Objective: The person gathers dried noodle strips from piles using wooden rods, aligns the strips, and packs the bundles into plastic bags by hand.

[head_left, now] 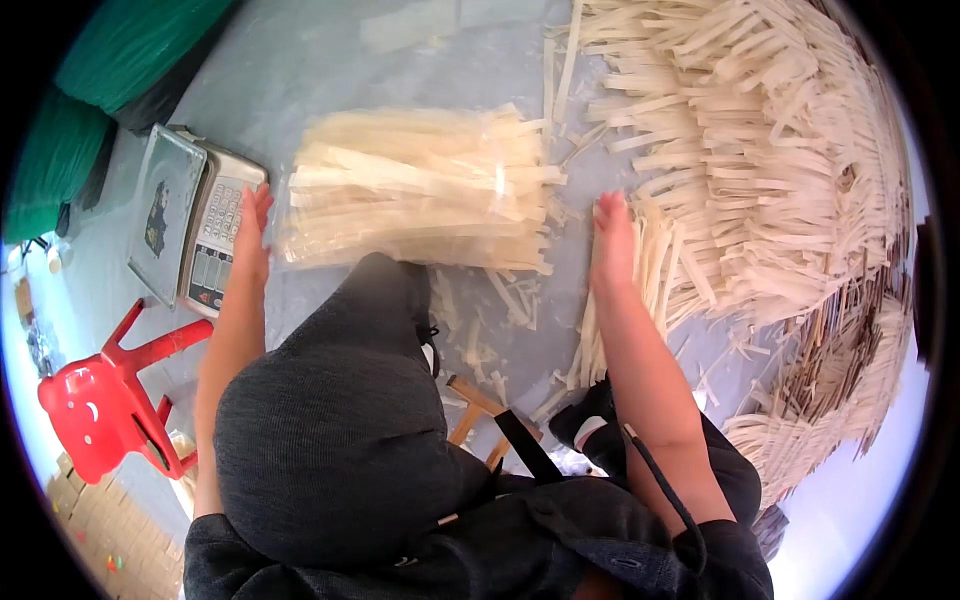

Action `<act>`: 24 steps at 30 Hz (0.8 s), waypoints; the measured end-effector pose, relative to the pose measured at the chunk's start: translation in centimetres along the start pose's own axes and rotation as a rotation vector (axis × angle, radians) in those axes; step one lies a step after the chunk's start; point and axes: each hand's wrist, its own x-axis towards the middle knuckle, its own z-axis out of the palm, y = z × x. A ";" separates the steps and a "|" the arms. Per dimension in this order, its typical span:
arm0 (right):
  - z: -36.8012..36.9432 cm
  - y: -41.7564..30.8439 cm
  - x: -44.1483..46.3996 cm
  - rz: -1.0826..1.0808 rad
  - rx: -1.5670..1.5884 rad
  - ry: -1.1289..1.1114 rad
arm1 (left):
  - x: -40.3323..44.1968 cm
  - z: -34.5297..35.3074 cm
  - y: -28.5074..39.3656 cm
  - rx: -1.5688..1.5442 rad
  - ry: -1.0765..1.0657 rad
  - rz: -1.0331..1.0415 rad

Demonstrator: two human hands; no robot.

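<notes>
A clear plastic bag packed with long, pale yellow, flat dried strips [410,185] lies on the grey floor in front of my knees. My left hand [253,225] is held off the bag's left end, fingers stretched out and nothing in them. It is nearest to a digital scale [222,215] with a keypad and a metal plate, though I cannot tell whether they touch. To the right of the bag, my right hand [612,245] is open beside a big heap of loose pale strips [765,150]. A gap separates it from the bag.
A red plastic stool [105,405] stands at the left. Green sacks [135,50] fill the upper left corner. Part of a wooden seat frame [470,405] shows by my legs. Broken strips [480,350] are scattered on the floor [330,60] between my feet and the bag.
</notes>
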 end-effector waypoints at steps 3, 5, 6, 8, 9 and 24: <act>2.1 4.1 -2.6 0.415 -0.022 -0.188 | -1.5 3.8 -0.3 -0.201 -0.140 -0.080; 4.2 3.7 -3.6 0.473 0.084 -0.214 | -1.3 3.7 0.5 -0.083 -0.137 -0.072; 4.7 3.1 -4.1 0.527 0.190 -0.240 | -1.1 3.4 0.7 0.032 -0.134 -0.062; 2.3 0.8 -3.2 0.481 0.100 -0.235 | 0.0 1.5 1.2 -0.061 -0.284 -0.040; 1.4 0.1 -2.8 0.440 0.011 -0.229 | -0.5 1.1 2.3 -0.097 -0.215 0.009; 3.3 -1.0 -5.7 -0.133 -0.447 -0.269 | -0.3 3.5 2.4 0.371 0.101 0.623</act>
